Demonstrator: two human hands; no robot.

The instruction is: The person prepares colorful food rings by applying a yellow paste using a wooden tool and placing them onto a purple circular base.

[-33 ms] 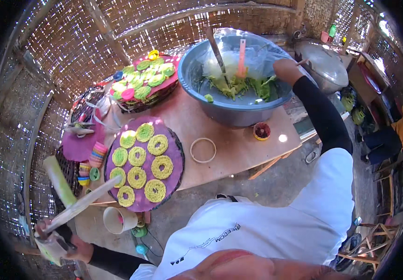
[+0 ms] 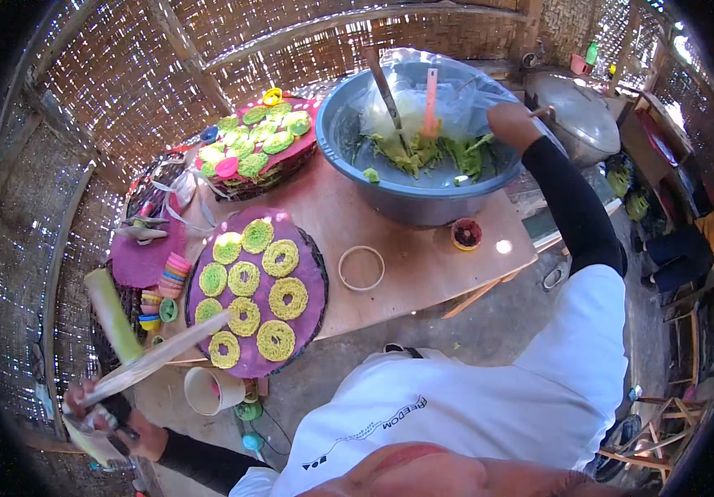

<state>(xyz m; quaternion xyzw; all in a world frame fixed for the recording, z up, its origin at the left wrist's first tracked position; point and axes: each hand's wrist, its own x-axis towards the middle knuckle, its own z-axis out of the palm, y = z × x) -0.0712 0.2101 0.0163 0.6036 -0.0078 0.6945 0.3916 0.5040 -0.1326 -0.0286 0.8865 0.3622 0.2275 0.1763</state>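
Observation:
My left hand (image 2: 143, 435) is closed round the end of a wooden tool at the lower left. The tool has a long pale bar (image 2: 166, 356) and a pale green cylinder (image 2: 112, 315) standing off it. The bar's tip overlaps a round purple tray (image 2: 257, 364) bearing several green and yellow noodle-like rings (image 2: 288, 298). At the upper right, my right hand (image 2: 512, 124) is closed on a clear plastic sheet (image 2: 468, 99) at the rim of a large blue basin (image 2: 423, 189). Inside the basin lie green dough (image 2: 415, 157), a dark stick (image 2: 383, 87) and a pink-handled scraper (image 2: 430, 103).
On the wooden table (image 2: 431, 273) lie a pale ring (image 2: 362, 268) and a small red-and-yellow cup (image 2: 465, 234). Behind stands another loaded tray (image 2: 290, 161). Stacked coloured cups (image 2: 173, 277) sit at the left, a white bucket (image 2: 212, 391) below, a metal pot (image 2: 576, 120) beyond the basin.
The wooden tool in my left hand has shifted slightly right, its bar's tip reaching a little farther over the tray. My right hand stays at the basin's rim.

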